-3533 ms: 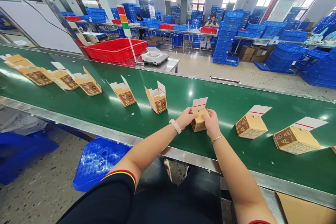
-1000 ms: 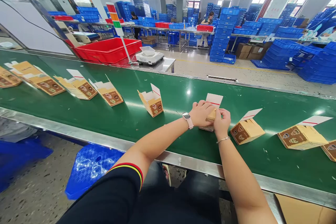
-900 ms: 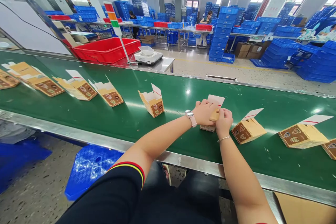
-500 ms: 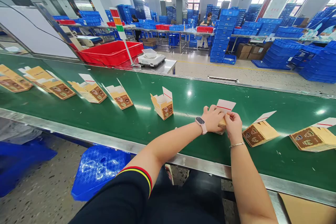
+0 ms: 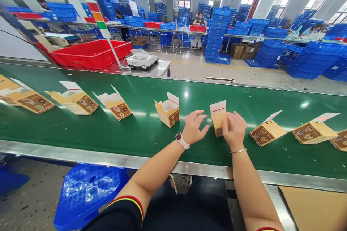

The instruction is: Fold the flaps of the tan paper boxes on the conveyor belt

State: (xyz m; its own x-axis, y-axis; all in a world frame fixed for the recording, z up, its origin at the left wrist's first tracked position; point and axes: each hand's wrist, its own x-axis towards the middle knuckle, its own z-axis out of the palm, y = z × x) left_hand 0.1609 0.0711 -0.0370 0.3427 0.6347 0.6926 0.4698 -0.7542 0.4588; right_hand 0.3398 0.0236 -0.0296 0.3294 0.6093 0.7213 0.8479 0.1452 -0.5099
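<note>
A small tan and brown printed carton (image 5: 218,124) stands on the green belt, its top folded in and a white flap with a red line raised at the back. My right hand (image 5: 235,130) is at the carton's right side, thumb in front and fingers apart; it covers that side and does not appear to be gripping. To the left, my left hand (image 5: 195,128) hovers over the belt, fingers spread and holding nothing. It is between this carton and an open-topped carton (image 5: 168,113), whose side flaps and white lid stand up.
More open cartons (image 5: 119,108) sit on the belt (image 5: 146,140) at left, and closed-in ones (image 5: 267,133) with raised flaps at right. Beyond the belt are a red bin (image 5: 92,56), a white scale (image 5: 142,59) and stacked blue crates (image 5: 216,36). A blue stool (image 5: 89,187) is below left.
My left hand has come off the carton and moved left, its fingers opening. My right hand has shifted to the carton's right side. The view has turned a little to the right.
</note>
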